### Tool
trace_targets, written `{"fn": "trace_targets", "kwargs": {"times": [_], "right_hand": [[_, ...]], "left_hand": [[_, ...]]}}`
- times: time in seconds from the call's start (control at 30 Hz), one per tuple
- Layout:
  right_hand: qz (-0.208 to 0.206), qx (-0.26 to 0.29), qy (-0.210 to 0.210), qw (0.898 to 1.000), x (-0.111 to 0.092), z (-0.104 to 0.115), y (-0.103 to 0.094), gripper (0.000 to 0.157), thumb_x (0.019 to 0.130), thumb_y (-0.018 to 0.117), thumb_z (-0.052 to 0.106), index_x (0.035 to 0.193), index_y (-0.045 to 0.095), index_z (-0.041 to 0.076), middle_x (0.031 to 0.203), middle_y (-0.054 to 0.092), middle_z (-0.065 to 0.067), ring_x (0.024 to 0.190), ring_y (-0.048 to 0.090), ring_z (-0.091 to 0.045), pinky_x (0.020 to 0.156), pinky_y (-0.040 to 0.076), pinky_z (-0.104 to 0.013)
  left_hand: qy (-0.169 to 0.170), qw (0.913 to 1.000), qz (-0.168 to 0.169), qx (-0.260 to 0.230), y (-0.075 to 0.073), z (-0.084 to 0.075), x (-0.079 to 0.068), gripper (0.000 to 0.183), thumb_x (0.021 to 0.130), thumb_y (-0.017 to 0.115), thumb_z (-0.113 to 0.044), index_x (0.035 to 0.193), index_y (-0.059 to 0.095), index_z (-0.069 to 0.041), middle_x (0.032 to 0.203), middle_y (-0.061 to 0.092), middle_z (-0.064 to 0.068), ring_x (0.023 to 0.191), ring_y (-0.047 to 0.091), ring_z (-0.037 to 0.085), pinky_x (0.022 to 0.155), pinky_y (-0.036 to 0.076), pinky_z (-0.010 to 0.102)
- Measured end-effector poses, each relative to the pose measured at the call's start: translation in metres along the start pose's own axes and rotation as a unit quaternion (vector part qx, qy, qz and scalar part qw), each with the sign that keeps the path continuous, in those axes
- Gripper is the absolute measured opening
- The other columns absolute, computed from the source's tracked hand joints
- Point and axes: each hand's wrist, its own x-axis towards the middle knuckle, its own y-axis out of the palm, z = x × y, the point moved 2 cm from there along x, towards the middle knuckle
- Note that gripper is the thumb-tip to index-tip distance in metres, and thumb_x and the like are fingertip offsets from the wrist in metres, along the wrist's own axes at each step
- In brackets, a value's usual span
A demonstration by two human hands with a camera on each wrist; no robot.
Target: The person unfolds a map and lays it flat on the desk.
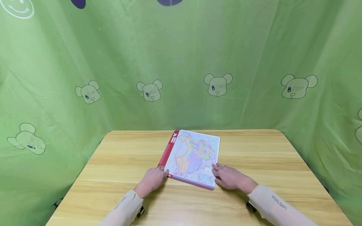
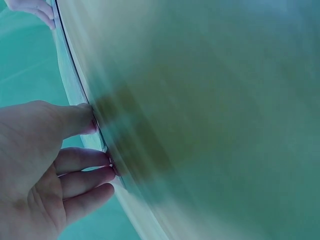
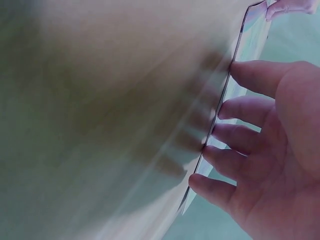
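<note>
Left hand (image 1: 154, 179) at the near-left corner and right hand (image 1: 230, 178) along the right edge, both unclenched, touched a map board (image 1: 195, 157) on the table (image 1: 254, 150), probably light, stiff and slick, best held by opposite edges, though its thickness was unclear.

The right sleeve (image 1: 278, 204) reads "LetsSlim"; the map's (image 1: 193, 157) lettering is illegible.

The table (image 1: 254, 147) has a pale yellow wood-grain top, its grain running from side to side, with rounded far corners and a soft sheen near the front. On it, near the middle, lies a thin map board (image 1: 195, 157), set askew, map side up, a red strip down its left side, its far end by the table's far edge.
</note>
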Motion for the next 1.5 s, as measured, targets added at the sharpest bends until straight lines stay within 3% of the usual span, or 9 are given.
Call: {"fn": "trace_targets", "kwargs": {"times": [0.4, 0.67, 0.93, 1.5], "right_hand": [[0.005, -0.003, 0.002, 1.000, 0.000, -0.001, -0.002, 0.044, 0.092, 0.056, 0.018, 0.125, 0.054, -0.011, 0.136, 0.043, -0.031, 0.125, 0.039, -0.048, 0.100, 0.036, -0.058], [0.019, 0.008, 0.016, 1.000, 0.001, -0.002, -0.002, 0.047, 0.093, 0.056, 0.021, 0.128, 0.052, -0.011, 0.139, 0.041, -0.029, 0.128, 0.037, -0.046, 0.102, 0.035, -0.056], [0.017, 0.013, 0.016, 1.000, 0.002, -0.008, 0.000, 0.049, 0.092, 0.056, 0.020, 0.129, 0.050, -0.012, 0.141, 0.038, -0.029, 0.129, 0.035, -0.046, 0.104, 0.033, -0.054], [0.016, 0.015, 0.007, 1.000, 0.000, -0.011, -0.002, 0.049, 0.092, 0.055, 0.021, 0.129, 0.050, -0.010, 0.141, 0.039, -0.028, 0.128, 0.037, -0.046, 0.103, 0.034, -0.054]], "left_hand": [[-0.005, 1.0000, 0.000, -0.002, 0.000, -0.005, -0.001, 0.028, 0.092, 0.061, -0.027, 0.116, 0.068, -0.014, 0.095, 0.066, 0.010, 0.079, 0.062, 0.021, 0.059, 0.054, 0.032], [-0.018, 0.9997, 0.006, -0.013, 0.002, -0.008, -0.002, 0.034, 0.090, 0.063, -0.031, 0.118, 0.067, -0.012, 0.097, 0.065, 0.012, 0.082, 0.062, 0.023, 0.061, 0.055, 0.033], [-0.011, 0.9999, -0.004, -0.001, -0.004, -0.014, -0.003, 0.034, 0.088, 0.066, -0.033, 0.114, 0.068, -0.010, 0.088, 0.064, 0.010, 0.078, 0.060, 0.020, 0.058, 0.054, 0.030], [-0.024, 0.9994, -0.017, 0.020, 0.000, -0.018, -0.002, 0.032, 0.086, 0.067, -0.035, 0.106, 0.070, -0.010, 0.081, 0.063, 0.009, 0.072, 0.060, 0.020, 0.055, 0.051, 0.030]]}}
